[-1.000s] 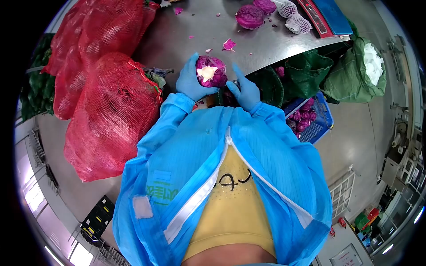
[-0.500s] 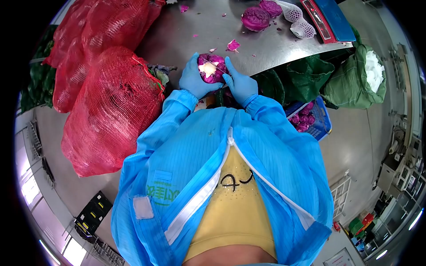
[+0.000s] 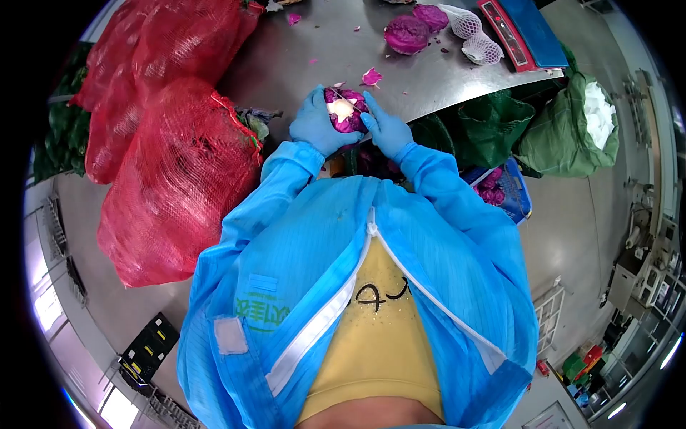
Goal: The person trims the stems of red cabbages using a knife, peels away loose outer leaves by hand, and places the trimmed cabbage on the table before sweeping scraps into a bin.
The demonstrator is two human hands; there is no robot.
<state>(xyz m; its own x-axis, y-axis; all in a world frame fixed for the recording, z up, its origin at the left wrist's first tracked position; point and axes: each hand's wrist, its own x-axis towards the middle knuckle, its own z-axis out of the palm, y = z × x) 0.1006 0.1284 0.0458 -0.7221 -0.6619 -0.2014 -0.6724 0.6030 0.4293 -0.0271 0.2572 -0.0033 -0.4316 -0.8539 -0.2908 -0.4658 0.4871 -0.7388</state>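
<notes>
At the near edge of the metal table, my left hand (image 3: 314, 123), in a blue glove, is wrapped round the side of a red cabbage (image 3: 349, 123). The cabbage's pale cut stem end (image 3: 341, 109) faces up. On its right side is my right hand (image 3: 388, 130), also gloved, with its fingertips at the leaves. A thin, narrow blade, apparently a knife's, runs from that hand over the cabbage; the handle is hidden in my fingers. A torn purple leaf piece (image 3: 371, 76) lies on the table just beyond.
Red mesh sacks (image 3: 182, 179) crowd the left side. On the metal table (image 3: 314, 43) are another red cabbage (image 3: 407, 34), white foam nets (image 3: 482, 48) and a red-and-blue device (image 3: 525, 32). At right stand green sacks (image 3: 564, 136) and a blue crate (image 3: 516, 187) with red cabbages.
The cabbage and both hands have shifted slightly right in view. My right-hand fingers have moved slightly along the cabbage's side. Things on the table appear slightly further left as the view shifts.
</notes>
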